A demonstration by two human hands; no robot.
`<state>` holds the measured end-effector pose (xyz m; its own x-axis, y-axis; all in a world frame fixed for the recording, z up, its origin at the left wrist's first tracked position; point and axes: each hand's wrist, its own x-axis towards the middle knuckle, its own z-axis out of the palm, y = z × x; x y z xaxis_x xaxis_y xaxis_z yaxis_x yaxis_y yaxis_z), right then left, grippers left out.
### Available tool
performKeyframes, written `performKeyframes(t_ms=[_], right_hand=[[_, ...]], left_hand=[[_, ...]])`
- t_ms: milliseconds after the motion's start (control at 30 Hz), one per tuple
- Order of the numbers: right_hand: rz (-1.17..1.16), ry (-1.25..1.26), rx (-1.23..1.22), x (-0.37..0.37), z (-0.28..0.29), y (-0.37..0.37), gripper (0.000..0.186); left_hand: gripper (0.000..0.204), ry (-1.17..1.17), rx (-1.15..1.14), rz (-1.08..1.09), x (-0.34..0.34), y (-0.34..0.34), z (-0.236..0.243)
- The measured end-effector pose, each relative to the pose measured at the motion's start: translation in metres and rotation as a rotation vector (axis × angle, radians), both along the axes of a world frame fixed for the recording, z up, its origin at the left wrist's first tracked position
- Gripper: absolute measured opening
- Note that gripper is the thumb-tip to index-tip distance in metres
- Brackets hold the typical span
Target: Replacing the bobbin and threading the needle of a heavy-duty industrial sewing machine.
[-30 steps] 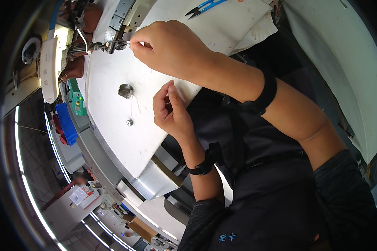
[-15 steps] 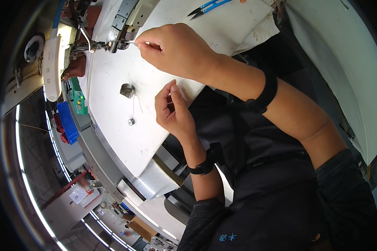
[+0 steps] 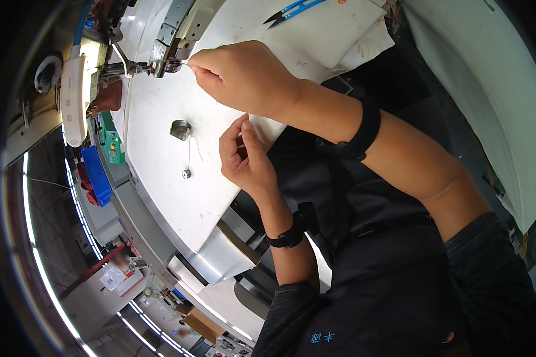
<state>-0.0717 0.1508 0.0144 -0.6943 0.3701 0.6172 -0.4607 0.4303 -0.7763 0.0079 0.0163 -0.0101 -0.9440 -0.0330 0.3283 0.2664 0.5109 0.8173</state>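
My right hand [image 3: 244,77] is closed in a pinch on a thin metal rod [image 3: 186,63], mostly hidden by the fingers. The rod's tip points at the metal parts [image 3: 168,65] at the end of the sewing machine's arm. Lower down, my left hand [image 3: 244,159] rests near the table's edge, fingers curled and thumb close to the forefinger, with nothing visible in it. To its left on the white table [image 3: 167,196] lie an open metal bobbin case [image 3: 180,129] and a small bobbin [image 3: 186,174], with a thread trailing between them.
Blue-handled thread snips [image 3: 295,13] lie at the top of the table. The sewing machine's white housing [image 3: 73,101] stands at the upper left. Beyond it are a green box [image 3: 111,138] and a blue bin [image 3: 95,175]. A metal-edged corner piece [image 3: 226,262] juts out below the table.
My right hand has shifted a little left and down with the thin rod, its forearm following. The left hand has barely moved, and the bobbin and bobbin case stay where they were.
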Motion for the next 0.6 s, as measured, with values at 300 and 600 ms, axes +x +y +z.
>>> performKeyframes(t_ms=[300, 600], right_hand=[[0.061, 0.061, -0.094, 0.006, -0.005, 0.003, 0.007], [0.152, -0.067, -0.184, 0.008, -0.006, 0.008, 0.015]], left_hand=[[0.014, -0.006, -0.011, 0.015, 0.001, 0.002, 0.002], [0.013, -0.005, 0.0, 0.008, 0.001, 0.002, 0.002]])
